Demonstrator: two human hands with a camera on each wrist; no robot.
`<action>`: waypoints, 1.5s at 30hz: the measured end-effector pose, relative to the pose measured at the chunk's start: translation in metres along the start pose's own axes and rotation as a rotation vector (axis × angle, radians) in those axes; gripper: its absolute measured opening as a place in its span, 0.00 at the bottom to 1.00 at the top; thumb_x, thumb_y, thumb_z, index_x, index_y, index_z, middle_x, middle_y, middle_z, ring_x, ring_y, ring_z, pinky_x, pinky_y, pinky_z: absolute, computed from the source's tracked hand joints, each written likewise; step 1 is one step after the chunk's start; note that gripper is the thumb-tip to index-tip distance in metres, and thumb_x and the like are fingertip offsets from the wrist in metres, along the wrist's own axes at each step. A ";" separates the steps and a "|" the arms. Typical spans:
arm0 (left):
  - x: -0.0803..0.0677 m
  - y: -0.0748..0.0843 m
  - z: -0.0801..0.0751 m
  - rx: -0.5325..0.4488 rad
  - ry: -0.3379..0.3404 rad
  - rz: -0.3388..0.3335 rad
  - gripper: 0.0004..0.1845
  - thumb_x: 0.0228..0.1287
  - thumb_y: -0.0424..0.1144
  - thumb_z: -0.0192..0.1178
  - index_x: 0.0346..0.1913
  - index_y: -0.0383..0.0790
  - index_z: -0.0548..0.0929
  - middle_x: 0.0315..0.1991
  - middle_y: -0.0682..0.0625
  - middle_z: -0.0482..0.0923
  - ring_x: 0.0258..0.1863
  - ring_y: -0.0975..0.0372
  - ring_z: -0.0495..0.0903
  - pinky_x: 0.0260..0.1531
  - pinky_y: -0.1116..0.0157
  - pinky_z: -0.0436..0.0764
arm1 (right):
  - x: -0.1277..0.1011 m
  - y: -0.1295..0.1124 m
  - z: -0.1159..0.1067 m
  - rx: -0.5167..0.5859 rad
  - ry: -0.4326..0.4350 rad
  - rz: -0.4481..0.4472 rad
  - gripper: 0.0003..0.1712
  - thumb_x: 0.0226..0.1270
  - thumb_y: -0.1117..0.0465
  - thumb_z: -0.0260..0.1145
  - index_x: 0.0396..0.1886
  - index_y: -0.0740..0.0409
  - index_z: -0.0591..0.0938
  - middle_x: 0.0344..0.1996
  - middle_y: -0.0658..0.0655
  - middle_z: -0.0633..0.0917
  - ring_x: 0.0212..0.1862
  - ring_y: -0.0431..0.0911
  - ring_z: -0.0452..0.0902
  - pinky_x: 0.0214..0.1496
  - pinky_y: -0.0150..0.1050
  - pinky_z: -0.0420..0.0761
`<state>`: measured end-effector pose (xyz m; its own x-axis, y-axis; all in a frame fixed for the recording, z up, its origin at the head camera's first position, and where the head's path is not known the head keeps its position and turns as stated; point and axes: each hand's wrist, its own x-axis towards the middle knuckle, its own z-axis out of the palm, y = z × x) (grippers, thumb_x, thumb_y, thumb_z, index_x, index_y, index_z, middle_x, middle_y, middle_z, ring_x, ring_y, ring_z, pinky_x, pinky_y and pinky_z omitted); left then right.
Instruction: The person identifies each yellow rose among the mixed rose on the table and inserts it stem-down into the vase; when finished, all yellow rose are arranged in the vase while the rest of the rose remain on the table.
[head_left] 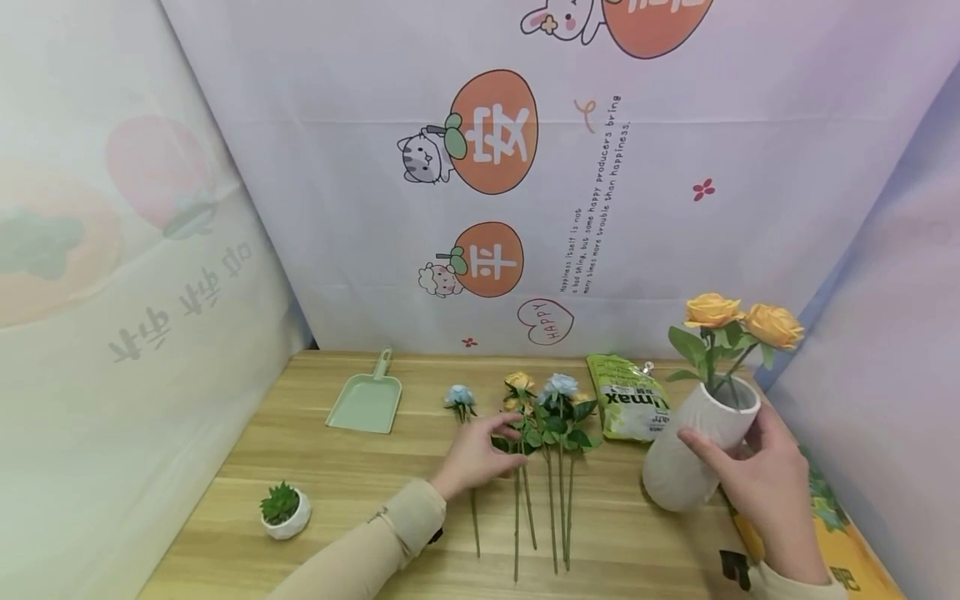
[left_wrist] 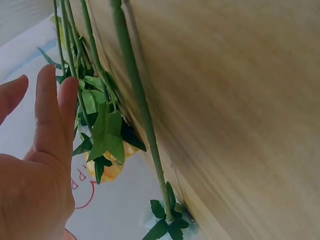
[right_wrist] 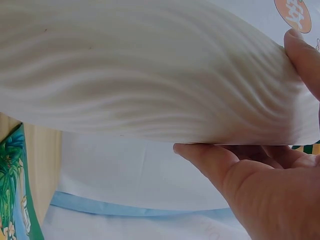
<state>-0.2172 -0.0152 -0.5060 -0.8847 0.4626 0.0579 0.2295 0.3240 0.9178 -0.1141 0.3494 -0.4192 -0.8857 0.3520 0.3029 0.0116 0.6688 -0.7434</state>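
With the right hand (head_left: pixel 765 483) grasping the tilted white vase (head_left: pixel 697 450) near the counter's (head_left: pixel 337 483) right edge, the released left hand (head_left: pixel 476 457) reaches the loose flower stems (head_left: pixel 543 467) mid-counter, seemingly a picking step needing a pinch on one stem.

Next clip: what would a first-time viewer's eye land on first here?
Probably the white vase, tilted at the table's right side with two orange roses in it, held by the right hand. Next, the loose flower stems lying mid-table, where the left hand reaches with straight fingers. A green dustpan and small potted succulent sit further left.
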 end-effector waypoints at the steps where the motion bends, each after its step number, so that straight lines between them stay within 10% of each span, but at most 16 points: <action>1: 0.000 0.000 0.001 -0.002 -0.010 -0.007 0.39 0.64 0.32 0.78 0.77 0.37 0.75 0.60 0.36 0.84 0.30 0.51 0.91 0.30 0.66 0.90 | 0.000 0.000 0.000 0.001 0.001 0.000 0.61 0.61 0.42 0.84 0.88 0.47 0.62 0.70 0.71 0.78 0.63 0.72 0.80 0.34 0.14 0.70; 17: -0.002 -0.011 0.009 0.085 -0.133 -0.041 0.36 0.67 0.36 0.77 0.77 0.45 0.77 0.67 0.37 0.80 0.23 0.59 0.88 0.26 0.65 0.90 | -0.001 0.002 0.001 -0.001 -0.012 -0.007 0.59 0.62 0.41 0.83 0.86 0.54 0.64 0.67 0.73 0.79 0.63 0.69 0.79 0.36 0.13 0.70; 45: 0.000 -0.011 0.010 0.151 -0.086 -0.071 0.32 0.61 0.36 0.81 0.68 0.43 0.85 0.63 0.45 0.83 0.32 0.65 0.87 0.32 0.67 0.88 | 0.000 0.000 0.000 0.015 -0.012 -0.001 0.62 0.62 0.41 0.84 0.88 0.47 0.59 0.73 0.71 0.75 0.66 0.74 0.77 0.37 0.12 0.69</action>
<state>-0.2156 -0.0110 -0.5198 -0.8643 0.5010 -0.0447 0.2316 0.4753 0.8488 -0.1140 0.3492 -0.4198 -0.8912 0.3433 0.2965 0.0039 0.6594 -0.7518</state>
